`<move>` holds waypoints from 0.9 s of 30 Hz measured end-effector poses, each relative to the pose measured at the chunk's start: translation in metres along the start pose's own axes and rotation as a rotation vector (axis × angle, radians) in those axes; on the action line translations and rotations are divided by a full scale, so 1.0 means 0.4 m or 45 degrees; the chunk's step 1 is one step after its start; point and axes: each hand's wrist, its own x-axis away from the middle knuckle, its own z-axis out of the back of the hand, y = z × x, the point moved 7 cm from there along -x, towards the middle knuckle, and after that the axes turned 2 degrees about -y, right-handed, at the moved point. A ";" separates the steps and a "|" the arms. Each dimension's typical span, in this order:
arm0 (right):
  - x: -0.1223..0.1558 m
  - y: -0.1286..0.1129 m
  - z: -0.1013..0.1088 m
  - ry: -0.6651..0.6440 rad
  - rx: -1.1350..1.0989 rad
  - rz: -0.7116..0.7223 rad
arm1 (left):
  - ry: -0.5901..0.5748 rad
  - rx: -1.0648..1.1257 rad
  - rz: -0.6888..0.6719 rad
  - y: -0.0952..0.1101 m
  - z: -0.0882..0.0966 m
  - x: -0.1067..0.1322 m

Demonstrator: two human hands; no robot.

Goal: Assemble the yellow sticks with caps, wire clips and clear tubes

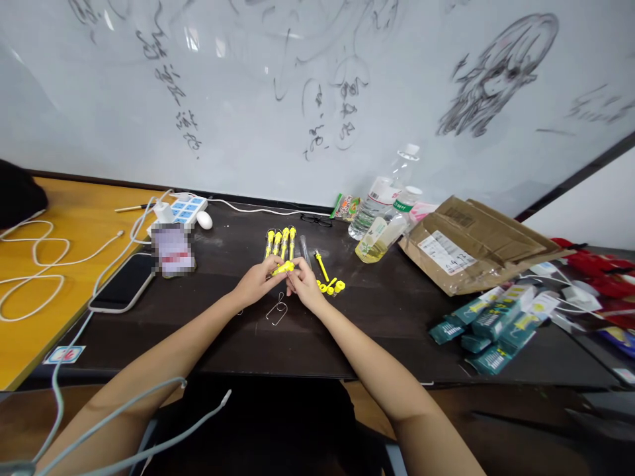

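Observation:
Near the middle of the dark table, my left hand and my right hand meet with fingers pinched on a small yellow plastic part. Fingertips cover some of it, so its exact kind is unclear. Just beyond lie several yellow-capped clear tubes in a row. A bare clear tube is behind my right hand, with a yellow rod to its right. Several loose yellow caps or rings rest beside that hand. A bent metal wire lies on the near side.
Two bottles, one clear and one with yellow liquid, stand beyond on the right. A cardboard parcel and green packets lie right. A phone, power strip and white cables are left. A whiteboard rises behind.

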 end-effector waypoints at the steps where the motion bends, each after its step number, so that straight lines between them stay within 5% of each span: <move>1: -0.001 0.000 -0.001 -0.009 -0.003 -0.004 | -0.008 0.013 -0.005 0.002 0.000 0.001; 8: -0.006 -0.007 0.013 -0.081 -0.035 -0.039 | -0.019 -0.117 -0.037 0.000 0.002 0.006; 27: 0.006 -0.039 0.056 -0.407 0.203 -0.151 | -0.335 -0.112 -0.063 0.017 -0.029 0.009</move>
